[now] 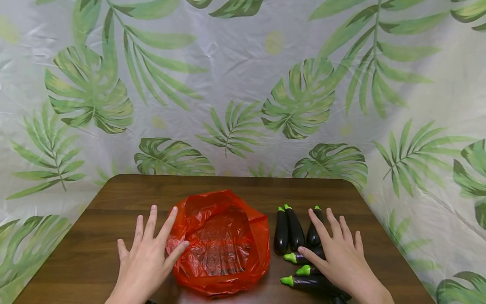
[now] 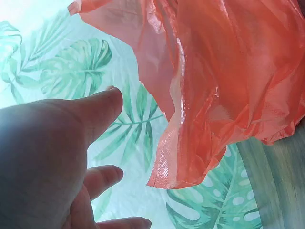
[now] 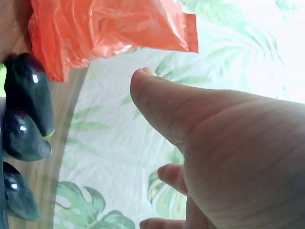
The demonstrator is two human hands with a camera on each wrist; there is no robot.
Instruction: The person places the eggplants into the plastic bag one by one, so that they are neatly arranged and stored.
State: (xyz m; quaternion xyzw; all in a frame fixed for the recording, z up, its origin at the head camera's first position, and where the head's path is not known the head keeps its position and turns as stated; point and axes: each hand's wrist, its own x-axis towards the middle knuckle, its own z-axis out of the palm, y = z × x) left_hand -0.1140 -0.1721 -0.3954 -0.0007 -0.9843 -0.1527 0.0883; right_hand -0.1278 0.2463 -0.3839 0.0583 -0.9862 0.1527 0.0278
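Eggplants, glossy, green-capped: near group crosswise, caps toward the left edge of the wood-grain table. Right hand: fingers spread, above the eggplants. Left hand: fingers spread, at the left side of the red plastic bag. Bag: mouth open, midway between left and right edges. Far eggplants: three, between bag and right edge, caps toward far edge. Leaf-print sheet: beyond rounded far corners.

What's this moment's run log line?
left hand: spread, near red bag | right hand: spread, near eggplants | red bag: mouth open
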